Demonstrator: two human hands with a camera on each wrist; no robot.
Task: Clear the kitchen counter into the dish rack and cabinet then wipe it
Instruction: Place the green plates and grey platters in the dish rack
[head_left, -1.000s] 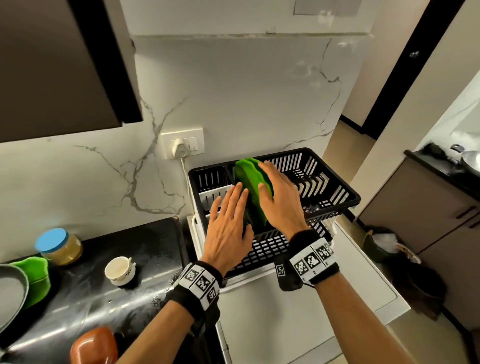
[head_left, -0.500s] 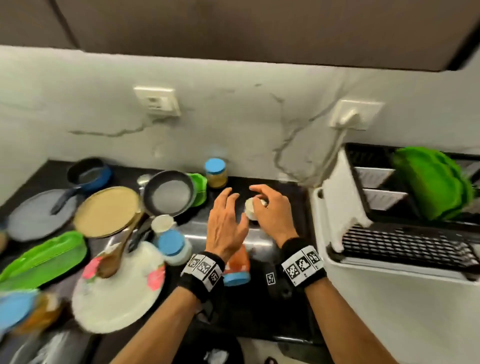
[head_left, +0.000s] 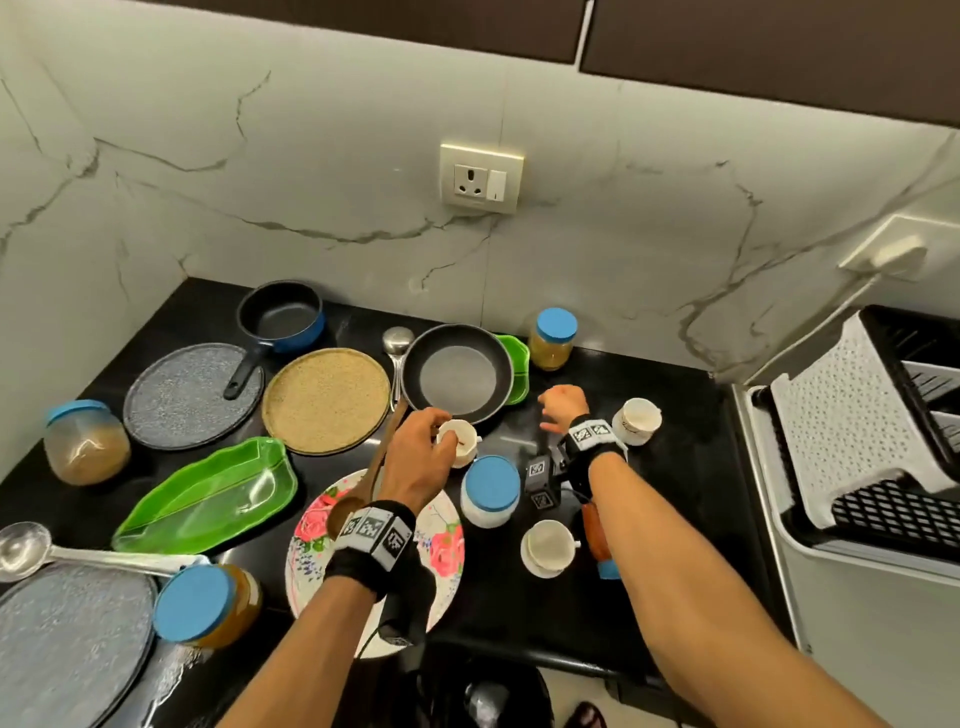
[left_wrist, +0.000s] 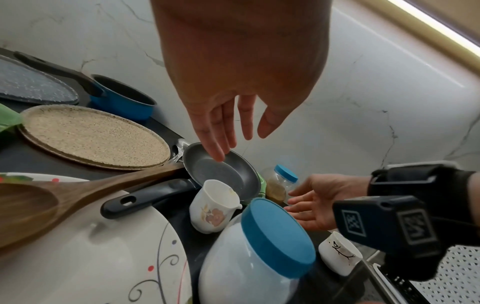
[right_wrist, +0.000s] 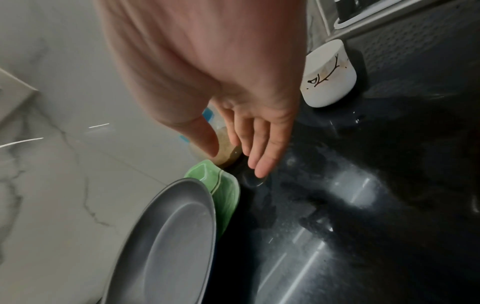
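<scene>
My left hand (head_left: 436, 423) hovers open just above a small white flowered cup (head_left: 461, 441) that stands in front of the black frying pan (head_left: 457, 374). In the left wrist view its fingers (left_wrist: 221, 131) are straight, above the cup (left_wrist: 210, 207) and apart from it. My right hand (head_left: 550, 410) is open and empty over bare counter, its fingers (right_wrist: 259, 152) pointing at a blue-lidded jar (right_wrist: 226, 148) and a small green plate (right_wrist: 221, 185). A second white cup (head_left: 636, 421) stands just right of that wrist. The dish rack (head_left: 857, 431) sits at the far right.
The black counter (head_left: 685, 467) is crowded: a white blue-lidded jar (head_left: 491, 491), a third cup (head_left: 548, 545), a floral plate (head_left: 447, 545) with a wooden spoon (left_wrist: 78, 195), a green leaf tray (head_left: 208, 493), a tan plate (head_left: 324, 400), a blue saucepan (head_left: 283, 317), grey plates and more jars.
Both hands left the green plates in the rack and came over the counter. The right hand moved left off the white cup it touched; the left hand moved over the flowered cup.
</scene>
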